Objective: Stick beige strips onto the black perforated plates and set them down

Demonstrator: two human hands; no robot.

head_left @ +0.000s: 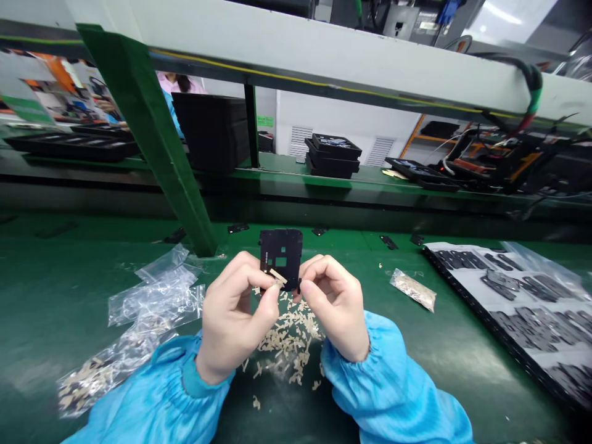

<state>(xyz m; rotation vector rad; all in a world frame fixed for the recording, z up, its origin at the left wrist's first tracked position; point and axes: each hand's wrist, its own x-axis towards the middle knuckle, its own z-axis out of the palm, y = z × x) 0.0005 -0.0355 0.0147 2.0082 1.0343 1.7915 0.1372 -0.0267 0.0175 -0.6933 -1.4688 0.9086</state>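
**Flat black perforated plate (280,250) held up between both hands**
Your left hand (235,314) clenches a thin beige strip (278,275) against it; your right hand (335,305) grasps the plate's edge, at 12 o'clock above a loose heap of small beige pieces (289,339).

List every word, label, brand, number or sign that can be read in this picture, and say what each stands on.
Nothing can be read: the small green sign on the far wall and the poster at the far left are too small and blurred, and the black plate shows nothing readable.
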